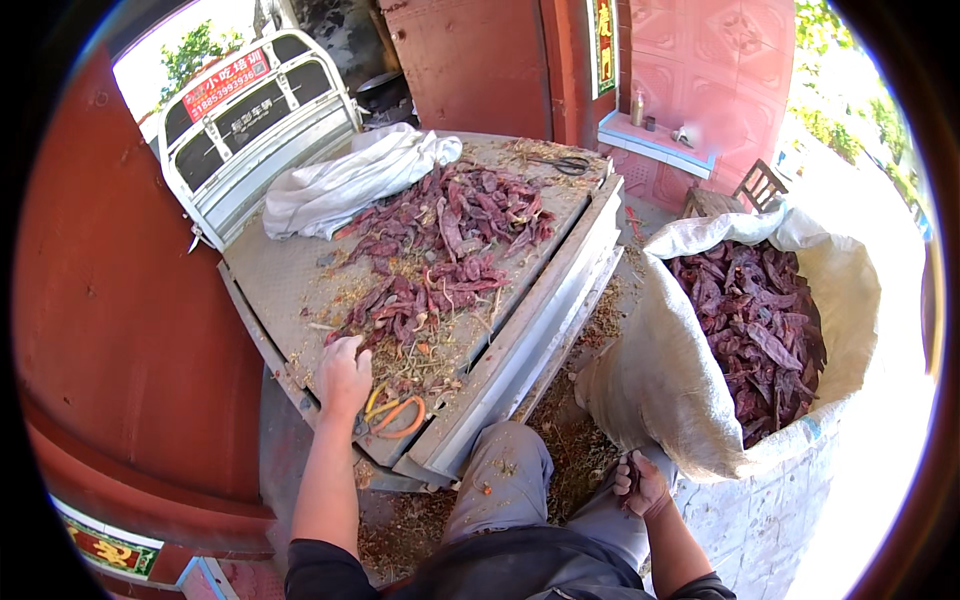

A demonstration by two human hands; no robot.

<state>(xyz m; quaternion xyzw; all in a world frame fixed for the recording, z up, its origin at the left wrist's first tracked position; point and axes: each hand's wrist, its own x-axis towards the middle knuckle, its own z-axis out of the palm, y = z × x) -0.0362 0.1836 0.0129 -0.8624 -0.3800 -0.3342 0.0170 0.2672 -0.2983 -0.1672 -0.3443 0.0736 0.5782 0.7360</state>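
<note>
On the flat metal truck bed lies a heap of dried red chili peppers, dark and wrinkled. My left hand is at the near left edge of this heap, fingers bent and thumb apart, its fingertips by the closest peppers. Scissors with orange and yellow handles lie just right of that wrist. Down by my right knee, my right hand is closed around a dark dried chili pepper, mostly hidden by the fingers. Beside it stands a large open woven sack, holding many dried chili peppers.
A crumpled white sack lies behind the heap, near dark-handled scissors. Stems and crumbs litter the bed. Its raised metal side runs along the right. A wooden chair stands beyond the open sack; a red door is at left.
</note>
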